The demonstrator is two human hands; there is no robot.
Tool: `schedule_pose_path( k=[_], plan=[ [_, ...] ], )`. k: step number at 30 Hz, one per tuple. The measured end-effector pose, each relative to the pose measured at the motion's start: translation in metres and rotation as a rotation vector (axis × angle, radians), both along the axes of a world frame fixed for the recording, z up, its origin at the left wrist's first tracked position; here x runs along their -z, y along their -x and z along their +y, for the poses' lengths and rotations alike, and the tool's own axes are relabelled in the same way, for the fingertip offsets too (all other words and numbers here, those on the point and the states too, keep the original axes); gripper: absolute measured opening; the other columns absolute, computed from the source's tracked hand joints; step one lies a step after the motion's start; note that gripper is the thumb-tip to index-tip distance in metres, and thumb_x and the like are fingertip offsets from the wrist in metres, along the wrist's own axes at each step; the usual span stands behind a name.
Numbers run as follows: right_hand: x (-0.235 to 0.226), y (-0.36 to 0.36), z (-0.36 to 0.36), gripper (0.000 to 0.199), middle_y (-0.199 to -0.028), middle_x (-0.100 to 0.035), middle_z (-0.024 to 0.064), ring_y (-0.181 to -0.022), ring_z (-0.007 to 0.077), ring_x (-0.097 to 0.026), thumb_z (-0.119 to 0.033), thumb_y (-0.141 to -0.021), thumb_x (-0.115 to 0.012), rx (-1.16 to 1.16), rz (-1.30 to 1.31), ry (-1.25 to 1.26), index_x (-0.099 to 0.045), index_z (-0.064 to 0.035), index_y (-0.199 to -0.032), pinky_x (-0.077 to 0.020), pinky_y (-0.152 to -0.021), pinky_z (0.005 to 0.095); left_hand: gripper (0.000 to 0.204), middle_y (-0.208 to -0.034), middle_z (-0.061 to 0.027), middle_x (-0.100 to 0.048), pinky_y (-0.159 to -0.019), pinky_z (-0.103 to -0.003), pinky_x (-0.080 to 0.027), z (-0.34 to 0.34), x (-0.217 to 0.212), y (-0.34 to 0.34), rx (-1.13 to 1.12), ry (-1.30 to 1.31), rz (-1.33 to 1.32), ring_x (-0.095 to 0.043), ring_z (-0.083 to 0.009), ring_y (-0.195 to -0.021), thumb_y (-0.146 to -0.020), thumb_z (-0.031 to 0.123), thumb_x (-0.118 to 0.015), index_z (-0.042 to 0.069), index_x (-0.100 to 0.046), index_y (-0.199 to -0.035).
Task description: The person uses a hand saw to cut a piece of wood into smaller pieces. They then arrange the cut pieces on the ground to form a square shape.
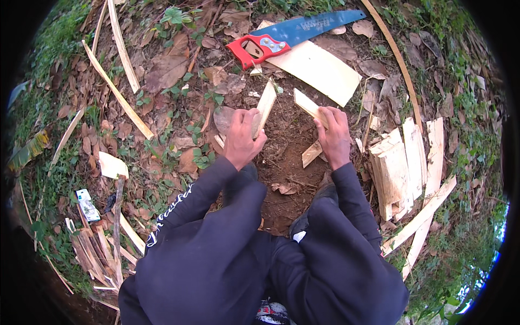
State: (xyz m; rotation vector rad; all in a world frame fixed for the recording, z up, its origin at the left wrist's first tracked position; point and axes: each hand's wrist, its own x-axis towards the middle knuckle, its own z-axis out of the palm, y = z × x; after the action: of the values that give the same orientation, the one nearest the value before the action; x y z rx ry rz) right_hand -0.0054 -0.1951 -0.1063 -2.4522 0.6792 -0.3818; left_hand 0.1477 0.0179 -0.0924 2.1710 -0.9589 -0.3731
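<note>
Down on the leafy dirt [292, 176], left hand [242, 138] and right hand [334, 140] both full.
From where I'm standing, left fingers pinch a pale wood strip [266, 105], right ones a pale slat [307, 103], tips apart, just off the near edge of a flat board [319, 73]; red-handled saw [300, 30] lies over its far end.

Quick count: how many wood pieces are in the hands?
2. One wood piece is in the left hand; a second wood piece is in the right hand. The hands cover part of each, so another could be hidden there.
</note>
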Motion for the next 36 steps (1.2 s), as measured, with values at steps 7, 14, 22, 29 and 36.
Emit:
schedule_pose_path(
  k=[7, 14, 22, 29, 36],
  plan=[
    [0.016, -0.014, 0.000, 0.029, -0.112, -0.061, 0.0132, -0.105, 0.0317, -0.056, -0.010, -0.088, -0.069, -0.032, 0.020, 0.067, -0.062, -0.0019, -0.115, -0.0480, -0.092, 0.0420, 0.051, -0.103, -0.0159, -0.051, -0.080, -0.041, -0.052, 0.010, 0.019, -0.002, -0.077, -0.057, 0.013, -0.058, -0.0295, -0.088, -0.079, 0.009, -0.067, 0.003, -0.053, -0.127],
    [0.005, -0.006, -0.001, 0.028, -0.111, -0.061, 0.0136, -0.104, 0.0320, -0.057, -0.009, -0.088, -0.070, 0.040, -0.027, 0.000, -0.063, -0.0017, -0.114, -0.0484, -0.092, 0.0420, 0.050, -0.109, -0.0083, -0.051, -0.082, -0.027, -0.051, 0.061, -0.034, -0.074, -0.606, 0.563, 0.142, -0.055, -0.0144, -0.095, -0.087, 0.002, -0.059, -0.002, -0.040, -0.133],
    [0.002, 0.006, -0.004, 0.027, -0.112, -0.062, 0.0139, -0.107, 0.0325, -0.057, -0.010, -0.089, -0.070, 0.149, -0.020, -0.031, -0.063, -0.0014, -0.114, -0.0478, -0.094, 0.0424, 0.049, -0.107, -0.0170, -0.050, -0.081, -0.042, -0.053, -0.006, 0.016, 0.016, 0.102, 0.060, 0.091, -0.060, -0.0319, -0.092, -0.077, 0.010, -0.070, 0.001, -0.055, -0.122],
    [0.015, -0.009, -0.001, 0.027, -0.111, -0.061, 0.0133, -0.104, 0.0317, -0.057, -0.011, -0.088, -0.070, -0.035, 0.006, 0.045, -0.064, -0.0023, -0.113, -0.0480, -0.091, 0.0420, 0.053, -0.109, -0.0211, -0.049, -0.085, -0.046, -0.050, 0.001, 0.036, 0.018, 0.050, -0.046, 0.067, -0.058, -0.0404, -0.097, -0.079, 0.010, -0.071, 0.002, -0.049, -0.127],
    [0.018, -0.019, 0.005, 0.024, -0.111, -0.062, 0.0127, -0.105, 0.0305, -0.057, -0.011, -0.089, -0.069, -0.065, 0.017, 0.052, -0.065, -0.0014, -0.110, -0.0482, -0.092, 0.0418, 0.053, -0.110, -0.0208, -0.049, -0.085, -0.046, -0.050, 0.003, 0.036, 0.017, 0.075, -0.048, 0.069, -0.058, -0.0395, -0.096, -0.080, 0.011, -0.071, 0.001, -0.049, -0.128]
  ],
)
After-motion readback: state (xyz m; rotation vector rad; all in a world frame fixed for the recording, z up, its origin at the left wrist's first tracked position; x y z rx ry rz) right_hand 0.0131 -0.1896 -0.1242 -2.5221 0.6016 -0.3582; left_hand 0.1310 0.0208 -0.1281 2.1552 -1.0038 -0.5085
